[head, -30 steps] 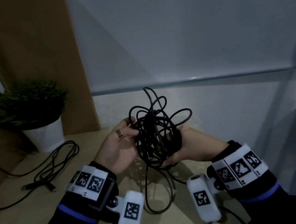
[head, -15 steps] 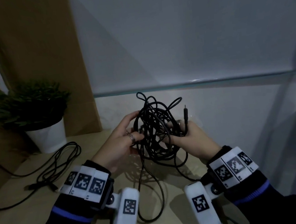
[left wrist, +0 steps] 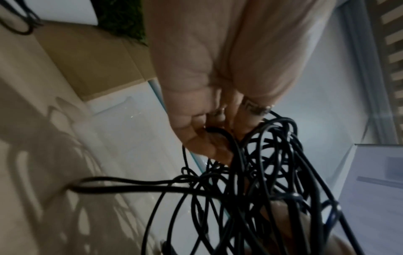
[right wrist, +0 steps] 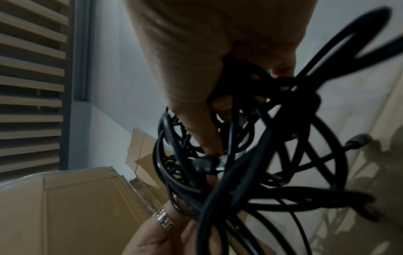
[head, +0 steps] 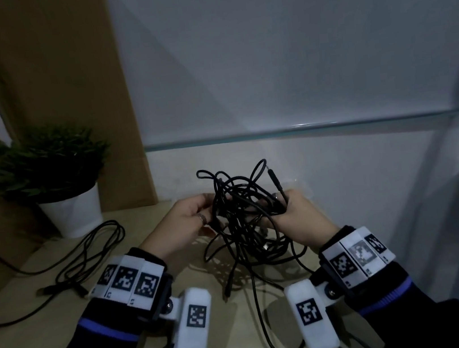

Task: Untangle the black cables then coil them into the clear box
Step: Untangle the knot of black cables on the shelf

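A potted plant (head: 53,182) and a loose black cable (head: 85,255) lie at the far left of the wooden tabletop (head: 23,338). At centre, the left hand (head: 183,228) and right hand (head: 297,217) curl their fingers into the tangled black cables (head: 244,219), held just before the clear box (head: 305,129), whose glass wall closes off the back.

Matt black rubbery cables (head: 240,217) fill both grips; beneath them, a smooth pale wood-look tabletop (head: 52,334); behind, glossy clear glass edge (head: 305,128); leftward, brown matt cardboard (head: 59,80).
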`<state>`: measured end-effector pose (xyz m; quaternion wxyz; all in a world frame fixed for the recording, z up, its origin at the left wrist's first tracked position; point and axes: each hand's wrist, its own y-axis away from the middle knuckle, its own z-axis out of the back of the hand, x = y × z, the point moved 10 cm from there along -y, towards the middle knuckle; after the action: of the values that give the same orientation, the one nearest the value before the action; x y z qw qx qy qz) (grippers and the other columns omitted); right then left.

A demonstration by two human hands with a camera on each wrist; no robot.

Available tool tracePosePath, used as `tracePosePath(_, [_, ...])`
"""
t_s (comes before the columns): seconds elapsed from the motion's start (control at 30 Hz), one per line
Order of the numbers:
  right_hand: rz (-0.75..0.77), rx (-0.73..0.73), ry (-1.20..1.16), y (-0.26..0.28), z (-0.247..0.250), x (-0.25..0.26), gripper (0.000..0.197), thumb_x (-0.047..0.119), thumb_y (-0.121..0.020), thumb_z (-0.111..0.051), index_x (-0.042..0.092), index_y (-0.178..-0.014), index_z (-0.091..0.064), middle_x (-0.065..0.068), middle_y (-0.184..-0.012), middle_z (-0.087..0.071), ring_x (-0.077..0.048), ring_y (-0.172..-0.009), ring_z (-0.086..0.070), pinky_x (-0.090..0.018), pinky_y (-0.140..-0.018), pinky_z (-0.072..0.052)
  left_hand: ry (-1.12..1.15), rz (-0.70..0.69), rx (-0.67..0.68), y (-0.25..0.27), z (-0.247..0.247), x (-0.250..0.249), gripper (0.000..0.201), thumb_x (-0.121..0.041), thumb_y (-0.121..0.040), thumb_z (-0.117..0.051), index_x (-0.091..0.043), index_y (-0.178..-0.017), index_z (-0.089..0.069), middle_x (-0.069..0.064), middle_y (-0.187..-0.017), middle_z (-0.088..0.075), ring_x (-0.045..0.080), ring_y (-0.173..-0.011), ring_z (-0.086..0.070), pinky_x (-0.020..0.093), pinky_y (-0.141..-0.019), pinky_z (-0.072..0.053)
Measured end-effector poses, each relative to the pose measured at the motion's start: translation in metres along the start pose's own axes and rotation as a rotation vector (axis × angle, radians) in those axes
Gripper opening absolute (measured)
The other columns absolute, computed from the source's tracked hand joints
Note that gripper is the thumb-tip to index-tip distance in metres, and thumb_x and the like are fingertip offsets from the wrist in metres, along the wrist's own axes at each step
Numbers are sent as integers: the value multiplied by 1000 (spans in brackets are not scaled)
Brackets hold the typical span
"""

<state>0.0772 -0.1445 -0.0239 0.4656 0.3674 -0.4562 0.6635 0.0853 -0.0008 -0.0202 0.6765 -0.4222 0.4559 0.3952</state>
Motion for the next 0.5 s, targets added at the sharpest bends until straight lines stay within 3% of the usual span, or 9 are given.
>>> tracePosePath(0.03, [-6, -6, 7, -1, 1, -2, 6, 8, -78, -73, 8, -83, -71, 3, -69, -68, -3, -61, -61, -19, -64, -48, 40, 16, 3, 0, 0, 4, 33, 8, -94, -38, -18, -97, -58, -8, -65, -69, 1, -55, -62, 14, -52, -48])
tracePosePath(0.13, [0, -7, 30, -1, 0, -1, 19, 11, -75, -75, -2, -87, -70, -15, -79, -70, -13, -67, -60, -31, -68, -48, 75, 45, -18, -2, 4, 12, 30, 11, -93, -38, -12, -97, -57, 3, -82, -64, 6, -60, -64, 18, -55, -51])
tracePosePath(0.17, [6, 17, 37, -1, -3, -1, 22, 11, -74, -75, -5, -87, -69, -16, -79, -70, -13, -69, -60, -31, -68, -47, 78, 30, -34, -2, 5, 12, 30, 12, -92, -40, -11, -95, -57, 3, -83, -65, 7, -64, -64, 18, -57, -52])
tracePosePath(0.23, [5, 85, 34, 2, -9, 0, 8, 4, -74, -73, -1, -79, -69, 1, -67, -69, -4, -64, -59, -18, -63, -47, 83, -18, -66, -2, 9, 8, 31, 16, -88, -43, -11, -92, -59, -3, -80, -69, 5, -68, -65, 15, -59, -52])
tracePosePath(0.3, [12, 146, 46, 5, -14, 3, 12, -1, -77, -69, 8, -71, -64, 14, -53, -61, 6, -52, -53, -10, -55, -42, 50, -57, -66, -2, 10, 4, 35, 18, -87, -45, -14, -95, -59, -3, -86, -68, 0, -72, -66, 13, -64, -52])
tracePosePath(0.43, [19, 255, 51, 9, -27, 4, 12, 3, -80, -69, 7, -91, -68, 7, -73, -65, 4, -64, -60, -12, -65, -46, -83, -110, -78, -3, 17, -2, 47, 21, -88, -37, -21, -95, -56, -1, -94, -63, -6, -76, -63, 11, -70, -50])
tracePosePath(0.5, [29, 256, 54, 8, -27, 4, 14, 5, -81, -68, 8, -95, -68, 5, -79, -66, 4, -68, -61, -11, -68, -47, -135, -154, -152, -2, 24, -10, 36, 11, -93, -37, -20, -93, -54, -1, -86, -61, -4, -68, -58, 10, -61, -43])
